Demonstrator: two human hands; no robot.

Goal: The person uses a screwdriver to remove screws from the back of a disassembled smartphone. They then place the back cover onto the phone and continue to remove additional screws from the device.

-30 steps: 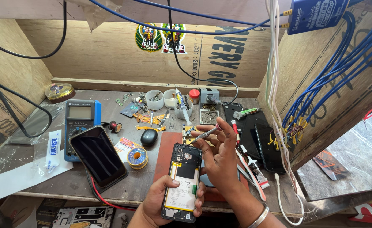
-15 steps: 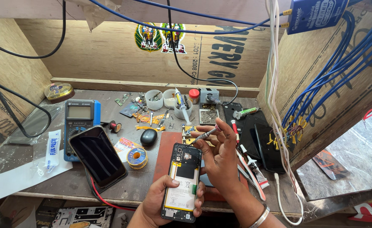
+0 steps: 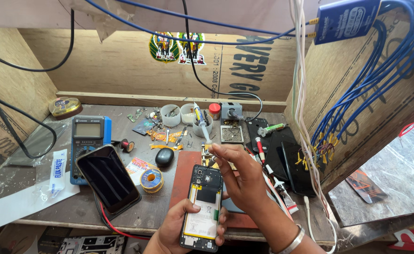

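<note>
I've got the opened phone [image 3: 203, 207] as my anchor: back cover off, battery showing, lying over the front edge of the red mat [image 3: 184, 176] w/ its long axis running away from me, camera end far, charging end near. My left hand [image 3: 177, 228] cups its near end from below-left, thumb on the left edge, fingers wrapped round the right side, so closed on the phone. My right hand [image 3: 244, 181] sits just right of the phone's top and is the nearer one to the camera end; fingers pinched tight on a thin tool [image 3: 212, 161], looks like tweezers, tip aimed down-left at the phone's top right corner. Tip touching the board or not, can't tell. Left of the phone: solder spool [image 3: 151, 179], dark handset [image 3: 108, 178], multimeter [image 3: 89, 138].
</note>
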